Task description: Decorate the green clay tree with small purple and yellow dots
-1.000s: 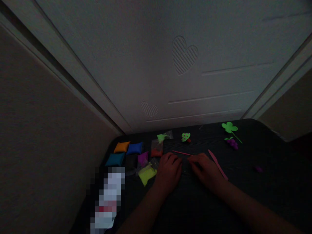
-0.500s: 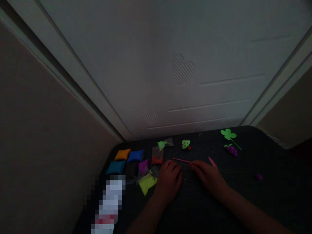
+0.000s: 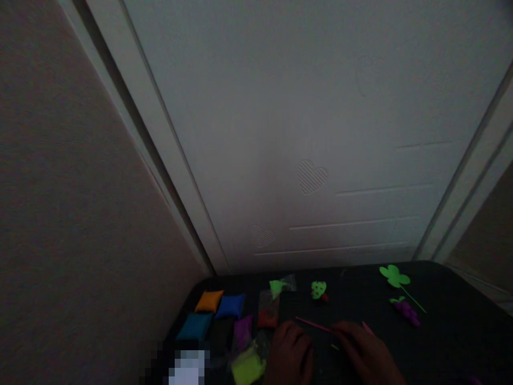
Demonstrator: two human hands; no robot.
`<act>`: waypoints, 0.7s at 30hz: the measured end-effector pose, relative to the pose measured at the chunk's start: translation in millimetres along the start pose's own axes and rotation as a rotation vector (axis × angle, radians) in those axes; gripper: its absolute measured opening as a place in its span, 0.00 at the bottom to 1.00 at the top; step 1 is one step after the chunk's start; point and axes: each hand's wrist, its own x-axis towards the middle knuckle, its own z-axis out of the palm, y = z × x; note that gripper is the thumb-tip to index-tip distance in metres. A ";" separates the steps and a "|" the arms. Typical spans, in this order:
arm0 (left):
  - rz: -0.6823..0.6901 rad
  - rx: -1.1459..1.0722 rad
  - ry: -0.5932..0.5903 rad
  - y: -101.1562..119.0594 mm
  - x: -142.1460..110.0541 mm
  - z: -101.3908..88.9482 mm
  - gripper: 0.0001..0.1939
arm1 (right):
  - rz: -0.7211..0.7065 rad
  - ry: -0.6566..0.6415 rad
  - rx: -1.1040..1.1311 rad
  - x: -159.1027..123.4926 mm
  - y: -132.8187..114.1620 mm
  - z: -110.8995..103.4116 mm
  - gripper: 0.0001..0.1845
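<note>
Both hands rest low on a dark table (image 3: pixel 449 331) at the bottom edge of the dim view. My left hand (image 3: pixel 290 353) lies curled, knuckles up, beside a yellow-green clay bag (image 3: pixel 246 368). My right hand (image 3: pixel 366 355) has its fingers drawn together at the near end of a thin pink stick (image 3: pixel 312 324); whether it grips the stick is unclear. A flat pink tool (image 3: pixel 367 327) pokes out just behind the right hand. A tiny green bit (image 3: pixel 334 347) lies between the hands.
Clay bags lie at the left: orange (image 3: pixel 209 300), blue (image 3: pixel 230 306), teal (image 3: pixel 195 325), purple (image 3: pixel 243 331), red (image 3: pixel 268 315). Farther back sit a green spotted clay piece (image 3: pixel 318 290), a green clay leaf (image 3: pixel 395 277) and purple grapes (image 3: pixel 406 310). A white door (image 3: pixel 320 160) rises behind.
The camera has tilted upward, so the table and hands slid toward the bottom of the view. The hands kept their places by the pink stick.
</note>
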 end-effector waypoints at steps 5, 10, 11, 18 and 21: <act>-0.024 -0.033 -0.028 5.1 0.6 -5.7 0.11 | 0.040 0.016 0.019 -2.5 0.3 -0.2 0.16; -0.055 -0.053 -0.064 10.5 1.2 -12.1 0.11 | 0.046 0.011 0.038 -3.6 -4.7 0.6 0.12; -0.059 -0.054 -0.066 10.7 1.4 -12.4 0.11 | 0.049 0.011 0.043 -3.6 -5.8 0.5 0.11; -0.073 -0.052 -0.053 12.8 3.5 -14.2 0.10 | 0.010 0.021 0.056 -4.3 -10.8 -2.7 0.11; -0.057 -0.042 -0.036 11.1 3.6 -13.6 0.10 | -0.020 0.026 0.045 -5.4 -11.3 -3.3 0.11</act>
